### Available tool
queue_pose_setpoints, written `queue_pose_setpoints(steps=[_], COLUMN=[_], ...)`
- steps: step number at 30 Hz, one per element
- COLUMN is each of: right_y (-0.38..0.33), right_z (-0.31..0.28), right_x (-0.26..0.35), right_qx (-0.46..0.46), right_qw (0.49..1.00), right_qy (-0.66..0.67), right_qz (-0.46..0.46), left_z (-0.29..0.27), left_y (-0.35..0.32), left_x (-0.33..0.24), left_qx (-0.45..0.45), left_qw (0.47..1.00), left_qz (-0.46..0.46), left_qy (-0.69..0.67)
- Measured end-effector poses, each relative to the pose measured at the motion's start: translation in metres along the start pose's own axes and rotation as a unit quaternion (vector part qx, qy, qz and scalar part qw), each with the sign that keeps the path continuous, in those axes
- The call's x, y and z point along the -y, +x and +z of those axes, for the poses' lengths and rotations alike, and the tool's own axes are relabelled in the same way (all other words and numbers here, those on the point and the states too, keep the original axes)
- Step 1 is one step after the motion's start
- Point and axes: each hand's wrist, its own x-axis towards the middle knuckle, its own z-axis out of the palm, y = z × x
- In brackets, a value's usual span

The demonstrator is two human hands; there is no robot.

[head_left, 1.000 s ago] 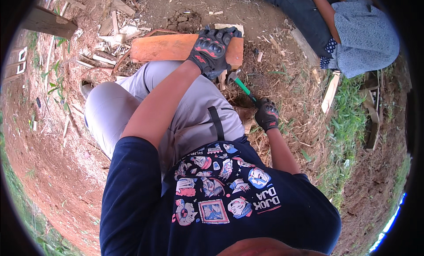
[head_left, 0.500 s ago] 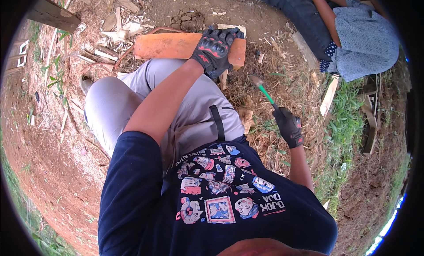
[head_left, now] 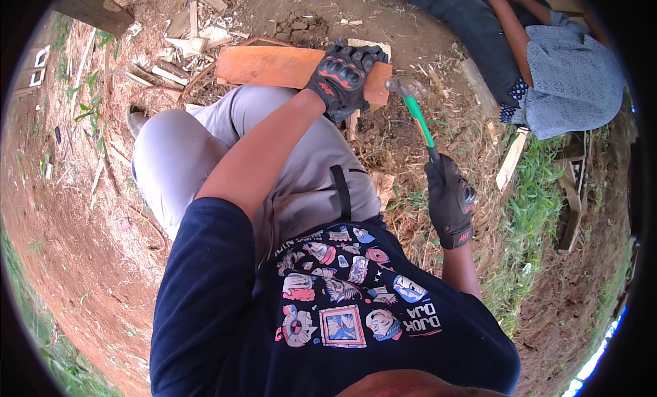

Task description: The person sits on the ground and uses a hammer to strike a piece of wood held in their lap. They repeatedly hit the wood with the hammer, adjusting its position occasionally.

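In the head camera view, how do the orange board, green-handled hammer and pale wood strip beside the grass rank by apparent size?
1. Orange board, clearly largest, though the left hand covers part.
2. Green-handled hammer, counting only what shows beyond the right hand.
3. Pale wood strip, smallest as seen.

The plank (head_left: 263,65) lay crosswise before the wearer's legs (head_left: 274,123), the left hand (head_left: 342,75) on its right end. Right of it was the hammer (head_left: 419,118), in the right hand (head_left: 452,202). Wood scraps (head_left: 198,40) lay beyond its left end; grass (head_left: 537,171) lay farther right.
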Motion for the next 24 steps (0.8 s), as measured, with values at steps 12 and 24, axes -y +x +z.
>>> queue_pose_setpoints(steps=[12, 24], right_y=[-0.008, -0.016], right_z=[0.004, 0.015], right_x=[0.017, 0.007], right_qx=[-0.066, -0.071], right_qw=[0.997, 0.997], right_qy=[0.02, 0.018], right_qz=[-0.042, -0.018], left_z=[-0.009, -0.011], left_y=[0.0, 0.001], left_x=[-0.001, -0.004], left_qx=[0.019, 0.029], left_qw=[1.0, 1.0], left_qz=[0.01, -0.006], left_qy=[0.008, 0.005])
